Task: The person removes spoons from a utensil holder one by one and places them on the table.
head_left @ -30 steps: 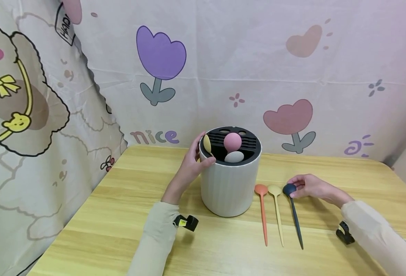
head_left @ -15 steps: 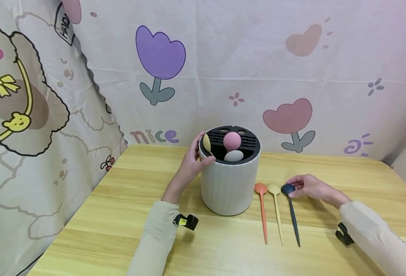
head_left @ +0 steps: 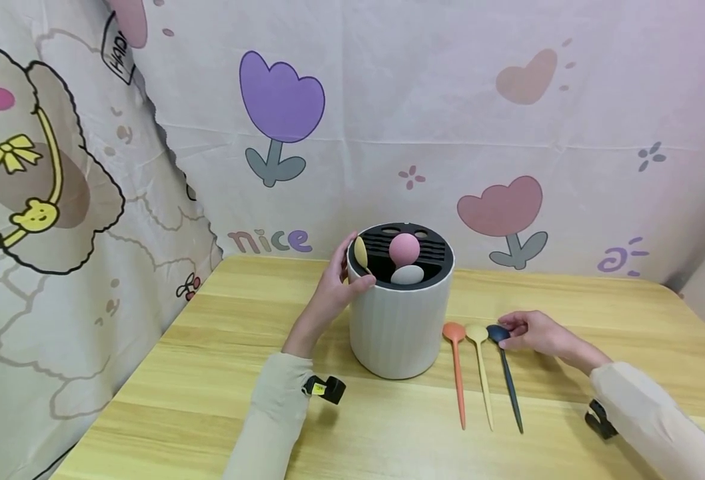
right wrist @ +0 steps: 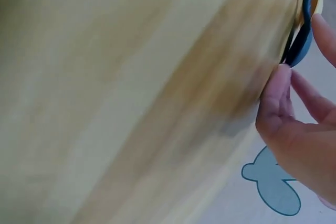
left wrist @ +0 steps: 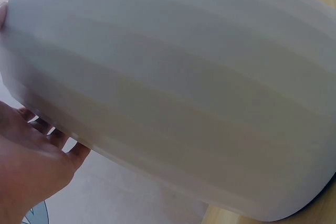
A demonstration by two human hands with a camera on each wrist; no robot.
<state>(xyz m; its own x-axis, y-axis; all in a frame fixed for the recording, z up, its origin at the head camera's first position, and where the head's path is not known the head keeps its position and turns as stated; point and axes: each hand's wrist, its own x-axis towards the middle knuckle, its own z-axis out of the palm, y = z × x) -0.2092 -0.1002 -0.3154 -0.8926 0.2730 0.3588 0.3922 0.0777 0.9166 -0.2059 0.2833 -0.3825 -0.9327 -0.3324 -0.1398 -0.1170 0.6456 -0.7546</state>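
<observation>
My left hand (head_left: 336,283) holds the side of a ribbed white utensil holder (head_left: 397,333), thumb at its black rim and fingers around the far side. The left wrist view shows several of these fingers along the white wall (left wrist: 173,93). From the slotted top stick out a yellow spoon (head_left: 360,252), a pink rounded head (head_left: 404,249) and a white one (head_left: 408,274). My right hand (head_left: 538,332) pinches the bowl of a dark blue spoon (head_left: 511,380) lying on the table. In the right wrist view, fingertips sit on both sides of the blue bowl (right wrist: 300,48).
An orange spoon (head_left: 457,373) and a pale yellow spoon (head_left: 482,373) lie side by side between holder and blue spoon, handles toward me. The wooden table (head_left: 208,400) reaches back to a printed cloth (head_left: 376,100). Another cloth hangs at left.
The dark blue spoon has shifted slightly left, closer to the pale yellow one, with my right hand at its bowl. My left hand and the holder stay put.
</observation>
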